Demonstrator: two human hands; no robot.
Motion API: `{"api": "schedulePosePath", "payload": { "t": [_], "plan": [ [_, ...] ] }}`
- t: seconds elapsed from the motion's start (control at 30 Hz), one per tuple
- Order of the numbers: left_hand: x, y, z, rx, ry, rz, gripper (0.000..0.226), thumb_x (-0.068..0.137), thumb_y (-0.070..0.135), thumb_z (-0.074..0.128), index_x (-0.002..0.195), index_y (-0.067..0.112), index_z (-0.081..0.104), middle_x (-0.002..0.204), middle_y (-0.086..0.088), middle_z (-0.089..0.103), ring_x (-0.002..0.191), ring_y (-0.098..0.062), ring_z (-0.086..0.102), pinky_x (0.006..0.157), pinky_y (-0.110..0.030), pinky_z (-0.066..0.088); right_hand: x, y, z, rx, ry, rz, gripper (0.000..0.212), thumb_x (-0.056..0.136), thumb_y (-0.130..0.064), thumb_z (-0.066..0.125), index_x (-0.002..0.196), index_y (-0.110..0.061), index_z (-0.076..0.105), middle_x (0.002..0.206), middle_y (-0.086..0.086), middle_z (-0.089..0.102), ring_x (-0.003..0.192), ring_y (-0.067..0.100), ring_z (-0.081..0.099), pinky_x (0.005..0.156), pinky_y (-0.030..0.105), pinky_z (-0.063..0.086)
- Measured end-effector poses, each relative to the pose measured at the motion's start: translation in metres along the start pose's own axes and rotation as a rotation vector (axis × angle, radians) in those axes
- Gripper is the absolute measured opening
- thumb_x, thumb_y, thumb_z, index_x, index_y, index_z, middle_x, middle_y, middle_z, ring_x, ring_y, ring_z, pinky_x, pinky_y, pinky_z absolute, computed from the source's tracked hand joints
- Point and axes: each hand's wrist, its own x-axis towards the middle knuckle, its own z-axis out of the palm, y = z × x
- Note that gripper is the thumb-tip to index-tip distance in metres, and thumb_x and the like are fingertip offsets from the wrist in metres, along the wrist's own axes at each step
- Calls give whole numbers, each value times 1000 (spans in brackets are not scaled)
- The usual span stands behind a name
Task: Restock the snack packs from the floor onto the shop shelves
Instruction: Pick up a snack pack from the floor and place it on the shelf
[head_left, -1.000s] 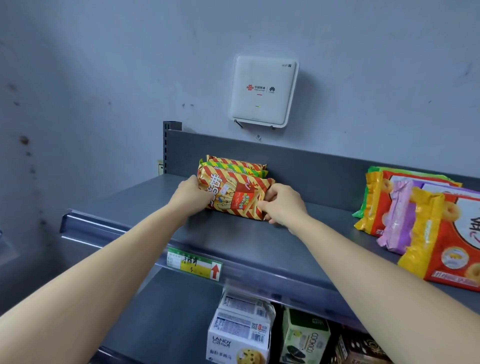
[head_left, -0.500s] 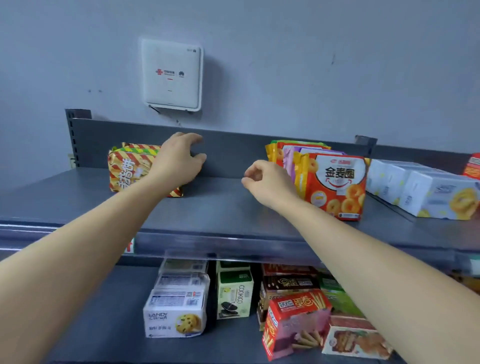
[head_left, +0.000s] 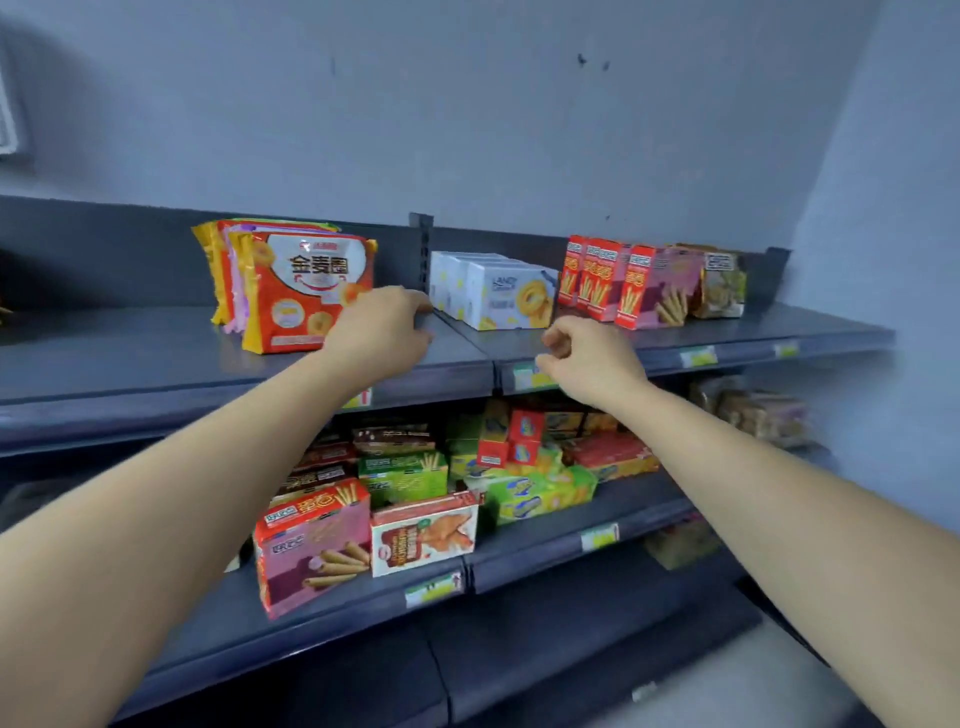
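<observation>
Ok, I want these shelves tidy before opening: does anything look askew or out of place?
Yes: on the middle shelf, green packs lie heaped with small red boxes perched on top, and the pink wafer-roll box sits skewed. The top shelf rows look neat.

— What stands on the top shelf (head_left: 130, 353)?
— Orange ring-biscuit bags (head_left: 306, 296), upright in a file from mid-depth back toward the rear wall, faces to the front edge. Right of the shelf seam are white boxes (head_left: 498, 296) in an angled row, then red stick boxes (head_left: 613, 283) upright, and a pale pack (head_left: 722, 283) near the right end.
— And the middle shelf (head_left: 550, 558)?
— It is crowded. A pink stick box (head_left: 311, 551) and a white box (head_left: 423, 535) stand side by side at the front edge. Behind and to their right, green packs (head_left: 540, 493) lie heaped and tilted, with small red boxes (head_left: 524, 431) on top.
</observation>
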Motion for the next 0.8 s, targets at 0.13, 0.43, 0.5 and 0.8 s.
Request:
{"api": "schedulePosePath", "payload": {
  "t": [0.13,0.43,0.5,0.8],
  "plan": [
    [-3,82,59,-23,-108,139,39,94,22,54,131,12,56,134,-12,57,122,-30,52,97,-40,46,-43,91,-36,-105,0,141,22,91,-31,61,111,-22,61,113,-1,65,102,23,61,83,39,53],
    [-27,236,201,-52,-353,487,29,89,24,56,113,8,63,116,-15,61,112,-34,55,90,-42,49,-160,256,-76,-233,-25,530,25,88,-27,61,113,-21,63,117,3,65,112,28,57,90,37,49],
    [-35,268,230,-61,-419,554,27,90,24,55,109,7,62,114,-15,61,110,-34,55,87,-40,49,-189,288,-82,-252,-46,606,26,89,-25,60,114,-19,63,119,3,63,114,27,56,89,35,49],
    [-79,412,345,-120,-603,904,24,95,23,48,108,8,61,113,-11,58,109,-28,54,84,-34,47,-316,398,-119,-390,-94,996,27,91,-32,58,113,-17,61,115,5,64,107,28,58,84,38,52]
  ]
}}
